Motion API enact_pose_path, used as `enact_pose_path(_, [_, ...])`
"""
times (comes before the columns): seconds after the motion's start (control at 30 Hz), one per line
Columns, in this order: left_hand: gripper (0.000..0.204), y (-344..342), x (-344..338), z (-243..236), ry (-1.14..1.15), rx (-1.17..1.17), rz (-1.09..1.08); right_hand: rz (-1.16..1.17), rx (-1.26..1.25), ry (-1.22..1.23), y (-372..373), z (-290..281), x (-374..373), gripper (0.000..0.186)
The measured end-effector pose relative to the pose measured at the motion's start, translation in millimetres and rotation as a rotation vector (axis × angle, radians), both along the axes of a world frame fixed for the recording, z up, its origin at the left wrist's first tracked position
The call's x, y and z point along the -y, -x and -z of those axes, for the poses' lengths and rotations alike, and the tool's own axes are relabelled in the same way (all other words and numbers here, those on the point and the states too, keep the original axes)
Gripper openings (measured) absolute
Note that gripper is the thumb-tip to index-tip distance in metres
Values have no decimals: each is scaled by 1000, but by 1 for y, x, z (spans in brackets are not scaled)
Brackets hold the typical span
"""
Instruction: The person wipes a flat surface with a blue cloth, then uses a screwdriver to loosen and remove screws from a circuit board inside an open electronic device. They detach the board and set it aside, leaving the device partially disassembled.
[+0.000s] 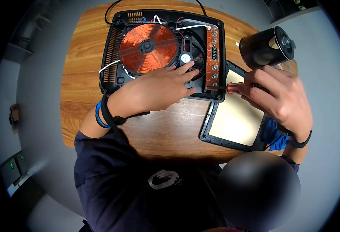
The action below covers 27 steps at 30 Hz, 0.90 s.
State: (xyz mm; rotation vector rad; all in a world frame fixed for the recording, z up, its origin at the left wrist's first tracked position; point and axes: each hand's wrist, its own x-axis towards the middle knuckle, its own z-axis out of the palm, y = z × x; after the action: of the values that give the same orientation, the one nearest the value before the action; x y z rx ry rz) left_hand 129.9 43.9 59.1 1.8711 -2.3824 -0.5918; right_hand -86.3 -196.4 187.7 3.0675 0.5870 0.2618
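An opened induction cooker (220, 96) lies on the wooden table, its copper coil (133, 44), black fan (197, 42) and orange circuit board (209, 58) exposed. My left hand (160, 86) rests on the casing beside the fan, fingers spread and holding nothing. In my right hand (280, 92) is a screwdriver with a red and white handle (233, 88). Its dark shaft (216, 87) points left across the lower end of the circuit board. Whether the tip sits in a screw is too small to tell.
The cooker's black-framed cover (235, 123) with a pale panel lies partly under my right hand. A black cylindrical container (264, 47) lies on its side at the far right. Blue cloth (274, 135) is bunched near my right wrist. A black cable (107, 13) runs off the far edge.
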Motion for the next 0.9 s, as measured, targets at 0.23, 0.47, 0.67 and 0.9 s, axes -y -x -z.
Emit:
enact_pose_path(0.23, [53, 1, 0, 3, 1, 33, 2, -51, -39, 12, -11, -6, -7, 25])
enact_pose_path(0.47, [51, 1, 2, 1, 4, 23, -2, 375, -171, 103, -17, -7, -31, 38])
enact_pose_path(0.67, [52, -1, 4, -2, -48, -35, -7, -106, -107, -35, -36, -16, -9, 44])
enact_pose_path(0.9, [52, -1, 1, 3, -12, -71, -33, 270, -135, -122, -29, -7, -31, 45])
